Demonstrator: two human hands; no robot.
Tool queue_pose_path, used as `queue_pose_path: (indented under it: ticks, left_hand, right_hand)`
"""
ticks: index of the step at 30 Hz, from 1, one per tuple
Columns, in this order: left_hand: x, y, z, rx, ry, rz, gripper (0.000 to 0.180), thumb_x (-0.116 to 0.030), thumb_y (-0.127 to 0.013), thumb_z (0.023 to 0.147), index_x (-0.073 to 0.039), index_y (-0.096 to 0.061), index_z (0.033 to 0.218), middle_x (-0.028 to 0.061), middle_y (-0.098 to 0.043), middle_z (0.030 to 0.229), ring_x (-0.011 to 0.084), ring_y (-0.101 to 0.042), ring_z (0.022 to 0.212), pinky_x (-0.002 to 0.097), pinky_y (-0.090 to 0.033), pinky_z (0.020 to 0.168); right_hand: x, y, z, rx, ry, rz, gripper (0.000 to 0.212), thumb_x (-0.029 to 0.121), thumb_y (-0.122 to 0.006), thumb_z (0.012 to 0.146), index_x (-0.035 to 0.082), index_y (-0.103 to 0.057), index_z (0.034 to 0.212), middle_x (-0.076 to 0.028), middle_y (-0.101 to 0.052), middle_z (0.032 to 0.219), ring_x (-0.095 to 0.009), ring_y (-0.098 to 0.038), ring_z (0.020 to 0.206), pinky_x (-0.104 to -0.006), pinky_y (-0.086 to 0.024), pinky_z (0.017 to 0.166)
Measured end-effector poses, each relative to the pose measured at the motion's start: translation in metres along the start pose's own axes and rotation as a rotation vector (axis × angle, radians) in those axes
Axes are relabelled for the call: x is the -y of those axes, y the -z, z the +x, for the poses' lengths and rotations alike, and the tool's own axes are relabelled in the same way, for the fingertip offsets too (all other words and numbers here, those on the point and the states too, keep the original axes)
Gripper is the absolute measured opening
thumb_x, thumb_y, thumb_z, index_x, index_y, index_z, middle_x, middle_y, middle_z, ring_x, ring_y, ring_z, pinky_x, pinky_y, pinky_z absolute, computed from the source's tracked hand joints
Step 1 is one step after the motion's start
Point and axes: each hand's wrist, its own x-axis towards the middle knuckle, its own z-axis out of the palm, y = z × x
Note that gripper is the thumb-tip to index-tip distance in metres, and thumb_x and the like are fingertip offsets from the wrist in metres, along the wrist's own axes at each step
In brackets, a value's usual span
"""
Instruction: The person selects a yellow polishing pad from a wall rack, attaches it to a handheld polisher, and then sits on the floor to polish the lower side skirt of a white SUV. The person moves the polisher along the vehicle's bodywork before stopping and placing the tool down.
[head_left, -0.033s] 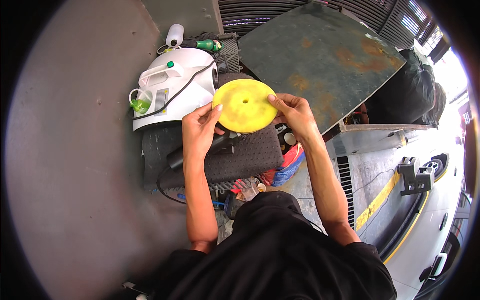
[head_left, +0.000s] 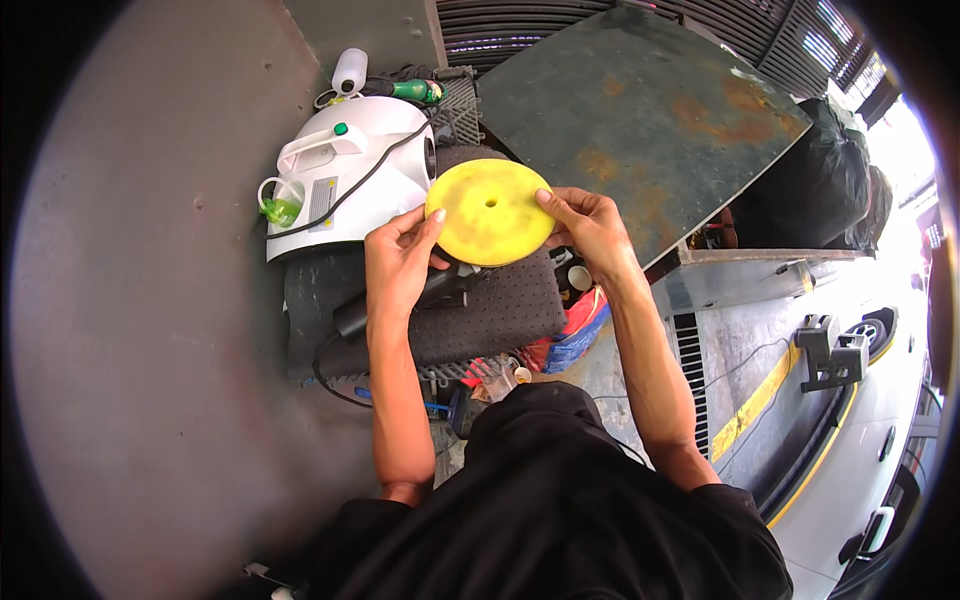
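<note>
A round yellow foam pad (head_left: pixel 490 212) with a small centre hole is held up flat toward me between both hands. My left hand (head_left: pixel 400 265) pinches its left edge with thumb and fingers. My right hand (head_left: pixel 590 225) grips its right edge. Just under the pad, a black power tool with a thick handle (head_left: pixel 352 318) and a cord lies on a black dimpled rubber mat (head_left: pixel 500 310). The pad hides the tool's head.
A white machine (head_left: pixel 350 170) with green parts stands to the left of the mat, with a white bottle (head_left: pixel 349 72) and a green bottle (head_left: pixel 415 91) behind it. A rusty metal sheet (head_left: pixel 650 110) and a black bag (head_left: pixel 820 180) lie to the right. A white car (head_left: pixel 880 470) is at the lower right.
</note>
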Motion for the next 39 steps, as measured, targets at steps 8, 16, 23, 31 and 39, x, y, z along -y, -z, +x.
queue_pose_path:
  ticks: [8, 16, 23, 31, 39]
  left_hand:
    - [0.004, -0.004, 0.004, -0.021, -0.048, 0.035, 0.038, -0.018, -0.072, 0.099, 0.01, -0.069, 0.124, 0.0097, -0.074, 0.092, 0.0078, -0.065, 0.072, 0.0237, -0.056, 0.053]
    - [0.008, -0.004, 0.006, -0.02, -0.031, 0.041, 0.037, -0.018, -0.072, 0.099, 0.01, -0.069, 0.122, 0.0108, -0.074, 0.095, 0.0092, -0.067, 0.073, 0.0239, -0.058, 0.055]
    - [0.007, -0.005, 0.005, 0.0, -0.037, 0.012, 0.034, -0.018, -0.07, 0.1, 0.009, -0.071, 0.12, 0.0122, -0.075, 0.097, 0.0121, -0.07, 0.076, 0.0244, -0.059, 0.06]
    - [0.013, -0.001, 0.009, 0.042, -0.033, 0.006, 0.032, -0.019, -0.068, 0.101, 0.008, -0.072, 0.118, 0.0125, -0.076, 0.097, 0.0136, -0.072, 0.078, 0.0252, -0.061, 0.063]
    - [0.02, 0.003, 0.01, 0.085, -0.059, -0.017, 0.032, -0.018, -0.067, 0.101, 0.008, -0.071, 0.12, 0.0123, -0.076, 0.099, 0.0137, -0.072, 0.079, 0.0259, -0.061, 0.064]
  right_hand:
    - [-0.006, 0.005, 0.009, 0.033, 0.012, -0.015, 0.043, 0.033, -0.075, 0.097, -0.007, -0.073, 0.113, -0.01, -0.076, 0.093, -0.014, -0.072, 0.078, -0.0265, -0.06, 0.07]
    - [-0.003, 0.007, 0.005, 0.034, 0.015, -0.021, 0.045, 0.034, -0.077, 0.095, -0.006, -0.074, 0.115, -0.01, -0.076, 0.094, -0.014, -0.072, 0.079, -0.0274, -0.06, 0.072]
    - [-0.007, 0.008, 0.004, 0.034, 0.007, -0.034, 0.044, 0.033, -0.076, 0.096, -0.007, -0.074, 0.113, -0.01, -0.076, 0.095, -0.015, -0.072, 0.079, -0.0277, -0.06, 0.073]
    - [-0.011, 0.01, 0.003, 0.06, 0.002, -0.001, 0.043, 0.031, -0.076, 0.096, -0.009, -0.072, 0.113, -0.012, -0.076, 0.095, -0.018, -0.073, 0.081, -0.0292, -0.061, 0.077]
    - [-0.024, 0.008, 0.005, 0.04, 0.012, 0.049, 0.043, 0.029, -0.076, 0.096, -0.01, -0.072, 0.114, -0.016, -0.076, 0.096, -0.02, -0.076, 0.082, -0.0306, -0.062, 0.079]
